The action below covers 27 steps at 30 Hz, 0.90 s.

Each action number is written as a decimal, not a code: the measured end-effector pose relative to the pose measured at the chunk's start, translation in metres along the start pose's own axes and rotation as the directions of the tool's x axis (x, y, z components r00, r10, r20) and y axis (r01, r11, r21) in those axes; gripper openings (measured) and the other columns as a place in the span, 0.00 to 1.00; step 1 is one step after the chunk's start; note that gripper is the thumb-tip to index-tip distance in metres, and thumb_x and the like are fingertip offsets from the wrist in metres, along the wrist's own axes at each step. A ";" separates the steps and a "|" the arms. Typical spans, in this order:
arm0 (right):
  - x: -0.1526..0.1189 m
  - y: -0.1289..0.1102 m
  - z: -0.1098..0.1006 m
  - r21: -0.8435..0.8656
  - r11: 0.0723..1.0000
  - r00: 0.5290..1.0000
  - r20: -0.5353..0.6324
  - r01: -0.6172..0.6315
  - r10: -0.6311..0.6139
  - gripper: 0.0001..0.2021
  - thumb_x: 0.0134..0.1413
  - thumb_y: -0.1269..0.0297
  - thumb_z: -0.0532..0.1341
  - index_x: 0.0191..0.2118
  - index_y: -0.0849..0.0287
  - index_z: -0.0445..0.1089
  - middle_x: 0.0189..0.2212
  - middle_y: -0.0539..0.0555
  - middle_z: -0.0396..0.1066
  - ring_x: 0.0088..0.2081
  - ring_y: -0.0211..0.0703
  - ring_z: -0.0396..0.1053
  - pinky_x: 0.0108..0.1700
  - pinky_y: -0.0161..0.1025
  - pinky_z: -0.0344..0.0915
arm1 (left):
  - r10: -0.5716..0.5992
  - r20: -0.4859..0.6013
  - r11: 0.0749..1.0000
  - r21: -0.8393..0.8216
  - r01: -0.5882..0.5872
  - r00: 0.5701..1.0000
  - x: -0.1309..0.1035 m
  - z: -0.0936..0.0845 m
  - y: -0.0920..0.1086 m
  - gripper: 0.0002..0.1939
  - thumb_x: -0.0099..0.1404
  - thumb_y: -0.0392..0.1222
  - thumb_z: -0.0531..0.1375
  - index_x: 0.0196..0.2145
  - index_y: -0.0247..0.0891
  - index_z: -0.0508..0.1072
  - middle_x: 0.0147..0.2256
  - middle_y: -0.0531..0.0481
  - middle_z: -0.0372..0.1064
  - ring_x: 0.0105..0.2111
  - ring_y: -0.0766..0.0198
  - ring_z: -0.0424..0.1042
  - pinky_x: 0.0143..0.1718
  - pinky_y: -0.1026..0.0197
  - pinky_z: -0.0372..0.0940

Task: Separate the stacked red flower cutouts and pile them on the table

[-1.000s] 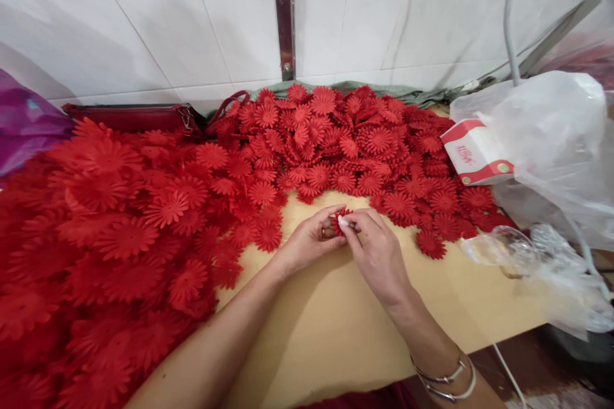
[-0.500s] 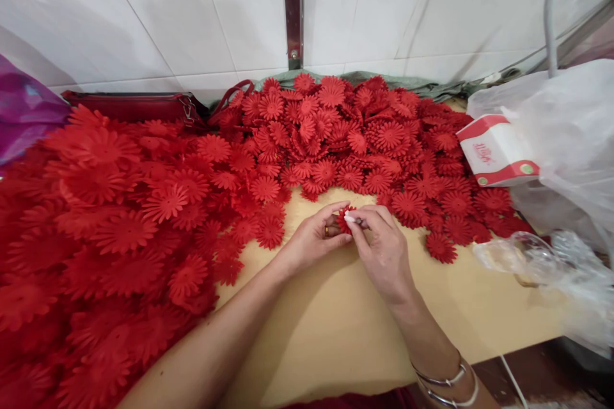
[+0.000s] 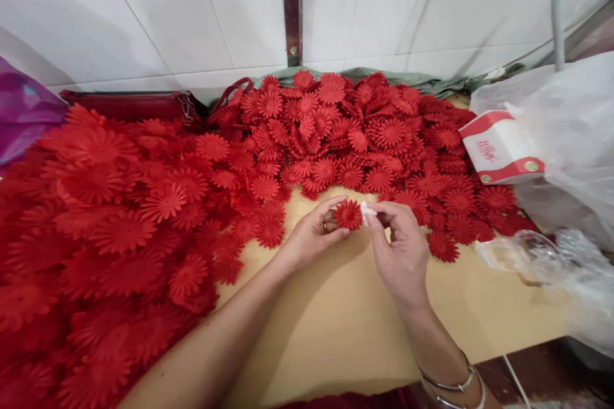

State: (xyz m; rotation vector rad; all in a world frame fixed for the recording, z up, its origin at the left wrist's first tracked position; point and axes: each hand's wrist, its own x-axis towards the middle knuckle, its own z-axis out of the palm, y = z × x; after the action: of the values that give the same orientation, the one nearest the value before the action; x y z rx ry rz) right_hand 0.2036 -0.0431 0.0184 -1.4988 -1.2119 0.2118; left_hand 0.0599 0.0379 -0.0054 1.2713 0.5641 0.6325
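Observation:
My left hand holds a small red artificial flower between thumb and fingers, its petals facing up. Just to the right, my right hand pinches a small white piece between thumb and forefinger. A narrow gap separates the white piece from the flower's edge; what exactly it is I cannot make out. Behind both hands rises a heap of red petal layers. On the left lies a looser pile of larger red petal layers.
At the right stand a red and white box, a translucent plastic bag and crumpled clear plastic. A dark red purse lies at the back left before the tiled wall. A purple bag is at far left.
My right hand has moved right, away from the flower, taking the white piece off its centre. My left hand stays in place with the flower now fully showing.

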 end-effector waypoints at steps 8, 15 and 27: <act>-0.002 0.004 0.005 -0.097 0.987 0.971 0.215 0.127 -0.104 0.13 0.65 0.69 0.58 0.52 0.54 0.75 0.45 0.57 0.69 0.48 0.45 0.72 0.51 0.45 0.73 | 0.035 0.020 0.998 -0.053 -0.034 0.999 0.000 0.002 -0.006 0.31 0.63 0.41 0.67 0.62 0.41 0.64 0.52 0.42 0.73 0.46 0.61 0.77 0.49 0.59 0.69; 0.000 0.003 -0.003 -0.097 0.993 0.994 0.095 0.062 -0.053 0.10 0.64 0.68 0.61 0.49 0.54 0.76 0.42 0.54 0.72 0.42 0.42 0.73 0.47 0.43 0.74 | 0.016 -0.016 0.999 0.033 -0.015 1.000 0.000 0.001 -0.004 0.32 0.64 0.41 0.67 0.63 0.41 0.64 0.46 0.44 0.75 0.38 0.64 0.76 0.39 0.63 0.69; -0.001 0.002 0.000 -0.131 0.988 0.996 0.026 0.085 -0.083 0.07 0.63 0.68 0.63 0.45 0.55 0.76 0.39 0.53 0.74 0.39 0.41 0.72 0.43 0.41 0.72 | 0.038 0.053 0.999 -0.012 -0.037 0.998 -0.002 0.003 -0.004 0.29 0.65 0.39 0.65 0.62 0.41 0.64 0.52 0.42 0.73 0.46 0.61 0.76 0.49 0.59 0.69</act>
State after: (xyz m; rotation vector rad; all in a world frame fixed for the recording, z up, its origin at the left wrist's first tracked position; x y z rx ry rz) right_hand 0.2043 -0.0429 0.0163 -1.5585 -1.3240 0.0919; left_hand 0.0613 0.0335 -0.0089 1.2876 0.4929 0.6300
